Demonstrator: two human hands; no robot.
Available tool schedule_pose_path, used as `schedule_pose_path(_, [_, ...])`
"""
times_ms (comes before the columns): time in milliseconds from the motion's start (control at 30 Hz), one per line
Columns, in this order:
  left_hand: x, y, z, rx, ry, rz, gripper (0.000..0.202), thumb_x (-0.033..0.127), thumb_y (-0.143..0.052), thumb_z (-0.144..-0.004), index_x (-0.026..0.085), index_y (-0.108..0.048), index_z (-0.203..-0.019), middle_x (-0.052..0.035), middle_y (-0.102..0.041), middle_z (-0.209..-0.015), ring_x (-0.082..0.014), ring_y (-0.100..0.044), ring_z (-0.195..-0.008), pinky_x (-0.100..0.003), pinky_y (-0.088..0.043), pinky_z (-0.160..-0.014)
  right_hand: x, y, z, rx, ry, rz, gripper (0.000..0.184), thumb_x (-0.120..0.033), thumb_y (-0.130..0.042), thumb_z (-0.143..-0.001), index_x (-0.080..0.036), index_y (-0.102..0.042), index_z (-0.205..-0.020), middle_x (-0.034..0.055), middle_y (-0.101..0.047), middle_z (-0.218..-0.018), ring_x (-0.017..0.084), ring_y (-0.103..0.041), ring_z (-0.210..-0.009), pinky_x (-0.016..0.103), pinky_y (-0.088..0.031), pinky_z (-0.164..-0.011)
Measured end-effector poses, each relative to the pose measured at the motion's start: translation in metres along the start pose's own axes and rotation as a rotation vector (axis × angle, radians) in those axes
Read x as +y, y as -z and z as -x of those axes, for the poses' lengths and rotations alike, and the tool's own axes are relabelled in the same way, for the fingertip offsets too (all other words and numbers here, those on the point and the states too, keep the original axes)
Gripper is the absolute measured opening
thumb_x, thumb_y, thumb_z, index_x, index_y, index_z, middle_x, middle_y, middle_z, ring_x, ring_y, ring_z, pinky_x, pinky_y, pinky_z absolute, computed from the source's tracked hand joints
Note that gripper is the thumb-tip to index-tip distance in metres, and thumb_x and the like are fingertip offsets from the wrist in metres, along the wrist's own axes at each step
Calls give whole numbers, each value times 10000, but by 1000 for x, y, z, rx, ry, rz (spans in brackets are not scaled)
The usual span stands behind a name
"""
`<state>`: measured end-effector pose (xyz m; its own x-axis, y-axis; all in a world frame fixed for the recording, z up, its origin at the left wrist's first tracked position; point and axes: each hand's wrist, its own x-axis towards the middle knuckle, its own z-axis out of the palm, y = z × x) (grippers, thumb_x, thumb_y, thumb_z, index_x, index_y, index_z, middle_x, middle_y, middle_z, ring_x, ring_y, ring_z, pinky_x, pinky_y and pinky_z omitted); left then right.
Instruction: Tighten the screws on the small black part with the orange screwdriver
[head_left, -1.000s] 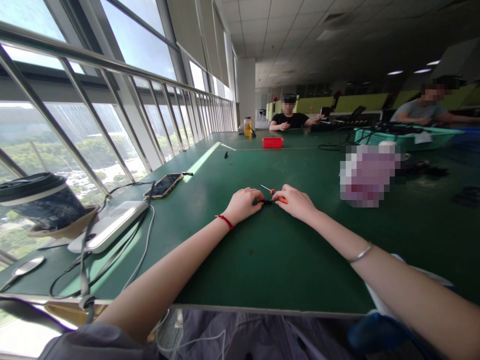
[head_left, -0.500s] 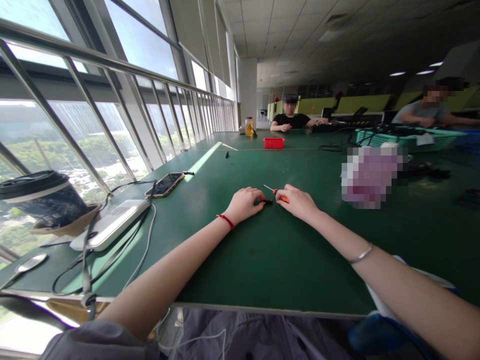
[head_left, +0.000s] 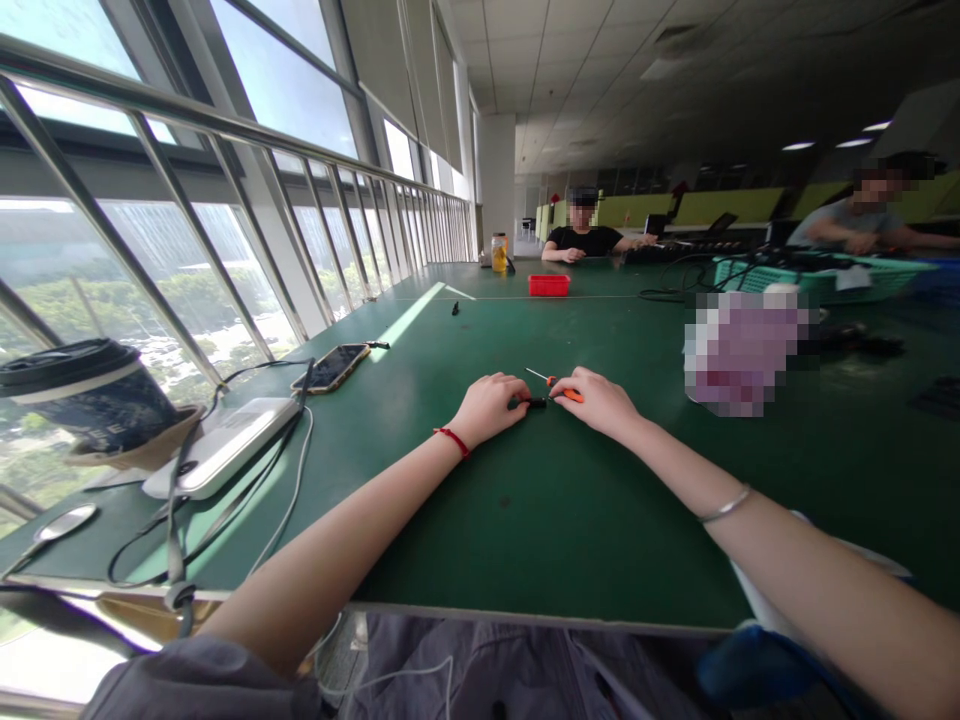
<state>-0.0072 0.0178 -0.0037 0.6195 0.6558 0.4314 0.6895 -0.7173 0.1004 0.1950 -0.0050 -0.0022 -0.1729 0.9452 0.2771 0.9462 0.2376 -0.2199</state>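
Observation:
Both of my hands rest on the green table, about its middle. My left hand, with a red string at the wrist, is closed on a small black part that sticks out past its fingers. My right hand is closed on a small orange-handled screwdriver, whose thin metal tip points up and to the left. The two hands are nearly touching, with the black part between them.
At the left lie a phone, a white device with cables, a paper cup on its side and a spoon. A red box and a jar stand farther off. Two people sit at the far end.
My hands have hardly moved. The right hand has shifted slightly, and the view has drifted a little.

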Motion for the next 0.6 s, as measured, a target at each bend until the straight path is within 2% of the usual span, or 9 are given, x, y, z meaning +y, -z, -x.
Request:
schedule_pose_path(133, [0,-2,0,6,-2,2,134,212,-543,-798,204,-659,-865,3,-700,-898,-178,-596,-860,-293,-447,-779,-7,-2,-1,4,12,19,160,-337,-558,-842,-304,-692,-922,14,-572,-924,158,-572,-817,244,-359,-588])
schedule_pose_path(367, [-2,-3,0,24,-16,-10,119,214,-554,-800,205,-659,-856,2,-692,-870,-180,-594,-851,-297,-446,-777,-6,-4,-2,-1,31,35,133,-291,-523,-863,-261,-652,-883,21,-558,-930,150,-560,-784,239,-348,-567])
schedule_pose_path(600, [1,-2,0,122,-53,-76,158,247,-534,-846,193,-647,-942,-36,-655,-944,-184,-584,-880,-302,-437,-769,-5,-5,-1,-22,18,35,135,-273,-485,-882,-243,-613,-915,35,-542,-964,145,-560,-747,240,-370,-561])
